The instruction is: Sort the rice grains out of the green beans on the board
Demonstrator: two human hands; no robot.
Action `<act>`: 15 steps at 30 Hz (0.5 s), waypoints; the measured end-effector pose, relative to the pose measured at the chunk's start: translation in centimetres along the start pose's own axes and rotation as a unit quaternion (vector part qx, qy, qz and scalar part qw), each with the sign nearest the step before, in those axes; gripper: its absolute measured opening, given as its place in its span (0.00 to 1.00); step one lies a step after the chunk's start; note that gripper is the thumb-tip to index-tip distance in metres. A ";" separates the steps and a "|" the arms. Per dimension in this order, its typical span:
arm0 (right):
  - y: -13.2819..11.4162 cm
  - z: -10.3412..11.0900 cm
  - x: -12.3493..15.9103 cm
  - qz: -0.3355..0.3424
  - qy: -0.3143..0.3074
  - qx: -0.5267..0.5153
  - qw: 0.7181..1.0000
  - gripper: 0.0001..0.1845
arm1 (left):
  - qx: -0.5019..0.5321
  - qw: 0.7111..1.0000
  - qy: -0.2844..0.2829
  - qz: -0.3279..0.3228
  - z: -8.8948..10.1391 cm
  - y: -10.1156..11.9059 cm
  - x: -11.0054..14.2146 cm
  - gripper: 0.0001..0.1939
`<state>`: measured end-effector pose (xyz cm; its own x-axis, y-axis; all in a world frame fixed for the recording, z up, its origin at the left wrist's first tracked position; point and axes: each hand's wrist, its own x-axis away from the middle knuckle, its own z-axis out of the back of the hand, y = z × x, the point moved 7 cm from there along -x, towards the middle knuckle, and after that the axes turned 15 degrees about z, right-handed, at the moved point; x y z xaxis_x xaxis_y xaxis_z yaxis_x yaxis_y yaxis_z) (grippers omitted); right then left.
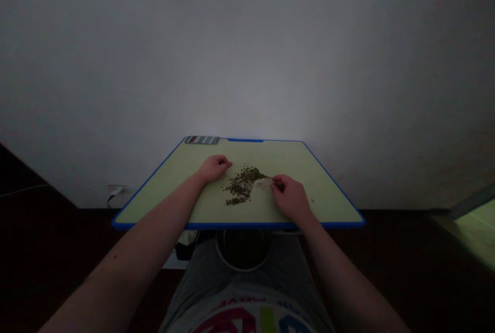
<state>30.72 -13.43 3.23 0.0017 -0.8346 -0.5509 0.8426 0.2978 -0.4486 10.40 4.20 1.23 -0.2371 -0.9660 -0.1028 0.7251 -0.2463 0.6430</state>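
In the head view, grains [250, 173] are spread at frame centre. A pale piece [261, 182] seems pinched in the right hand [290, 196]; whether anything is held by the left hand [214, 168], fingers curled together, cannot be told. Light movements are advised.

Tabletop [286, 155]: pale yellow-green | rim [247, 226]: blue | grains [235, 186]: green-brown | wall [247, 54]: grey | shirt print [266, 320]: multicoloured

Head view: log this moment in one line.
left hand: left of dark bits, contents unclear | right hand: at pale item, grip unclear | phone: tabletop, far-left corner | round container: below near edge
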 end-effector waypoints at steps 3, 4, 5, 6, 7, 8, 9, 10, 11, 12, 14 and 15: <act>-0.8 -0.6 -0.1 0.021 -0.021 -0.004 1.000 0.11 | -0.002 1.000 0.002 0.001 0.0 0.0 -0.1 0.18; -1.0 -0.7 -0.2 0.023 -0.026 0.003 0.999 0.11 | 0.000 1.000 0.001 0.001 0.0 0.0 -0.1 0.18; -1.1 -0.8 -0.4 0.021 -0.028 0.014 0.999 0.11 | 0.002 1.000 0.000 0.002 0.0 0.0 -0.1 0.18; -1.0 -0.7 -0.5 0.017 -0.028 0.028 0.999 0.10 | 0.003 1.000 -0.001 0.004 -0.1 -0.1 -0.1 0.19; -0.9 -0.6 -0.5 0.012 -0.026 0.042 0.999 0.10 | 0.004 1.000 -0.003 0.005 -0.1 -0.2 -0.1 0.19; -0.8 -0.4 -0.6 0.008 -0.023 0.053 0.998 0.10 | 0.005 1.000 -0.004 0.005 -0.1 -0.2 -0.1 0.18; -0.6 -0.2 -0.6 0.005 -0.020 0.061 0.998 0.09 | 0.005 1.000 -0.004 0.006 -0.1 -0.3 -0.1 0.18; -0.4 0.0 -0.5 0.003 -0.016 0.062 0.998 0.09 | 0.004 1.000 -0.002 0.006 -0.1 -0.3 -0.1 0.18; -0.3 0.2 -0.5 0.003 -0.012 0.058 0.998 0.09 | 0.004 1.000 0.000 0.006 -0.1 -0.4 -0.1 0.18; -0.2 0.3 -0.4 0.005 -0.009 0.049 0.999 0.09 | 0.004 1.000 0.002 0.005 -0.1 -0.4 -0.1 0.18; 0.0 0.4 -0.2 0.005 -0.009 0.023 1.000 0.10 | 0.001 1.000 0.005 0.006 0.0 -0.4 -0.2 0.18; 0.1 0.3 -0.1 0.005 -0.013 0.010 1.000 0.10 | 0.000 1.000 0.005 0.006 0.0 -0.4 -0.2 0.18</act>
<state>30.95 -13.52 3.48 0.0233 -0.8433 -0.5370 0.8526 0.2972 -0.4298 10.19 4.50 0.97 -0.2217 -0.9697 -0.1031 0.7284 -0.2349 0.6437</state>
